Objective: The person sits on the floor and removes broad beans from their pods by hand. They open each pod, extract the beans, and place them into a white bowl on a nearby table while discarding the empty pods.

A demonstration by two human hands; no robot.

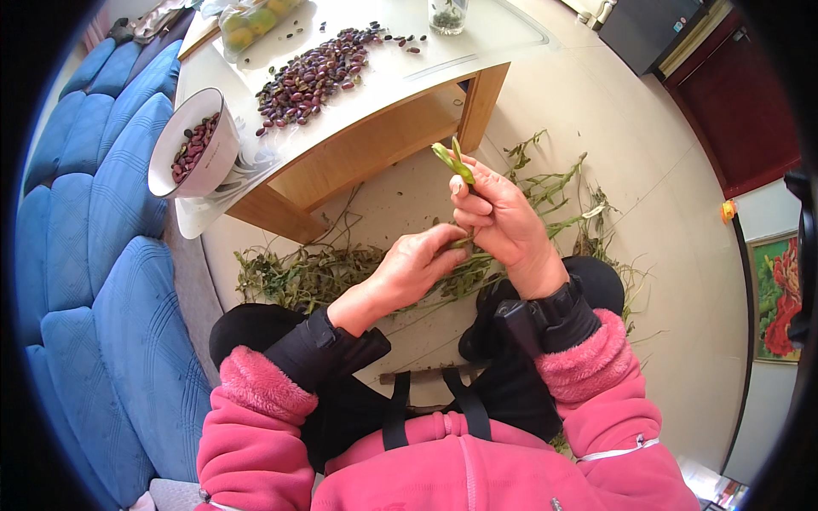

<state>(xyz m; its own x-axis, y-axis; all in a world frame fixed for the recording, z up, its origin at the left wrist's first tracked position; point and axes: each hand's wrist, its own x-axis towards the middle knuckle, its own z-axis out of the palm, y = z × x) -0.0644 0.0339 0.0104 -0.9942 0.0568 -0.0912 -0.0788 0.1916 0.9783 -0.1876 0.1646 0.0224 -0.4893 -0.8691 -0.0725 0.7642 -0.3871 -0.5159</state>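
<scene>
My right hand (505,214) holds a green bean pod (455,164) upright between thumb and fingers; the pod looks split at its upper end. Just below and to the left, my left hand (418,265) pinches what looks like a stem or another pod, partly hidden by the fingers. Under both hands, pulled bean plants (319,274) with leaves and stalks lie on the floor. A pile of dark red and purple beans (313,80) covers part of the white tabletop (390,83). At the table's near left corner stands a white bowl (220,163) with more beans in it.
A bag of green and orange fruit (255,25) and a clear glass (447,19) stand at the table's far side. The table's wooden leg (484,105) is beyond my hands. A blue quilted sofa (147,332) runs along the left. More stalks (556,191) spread to the right.
</scene>
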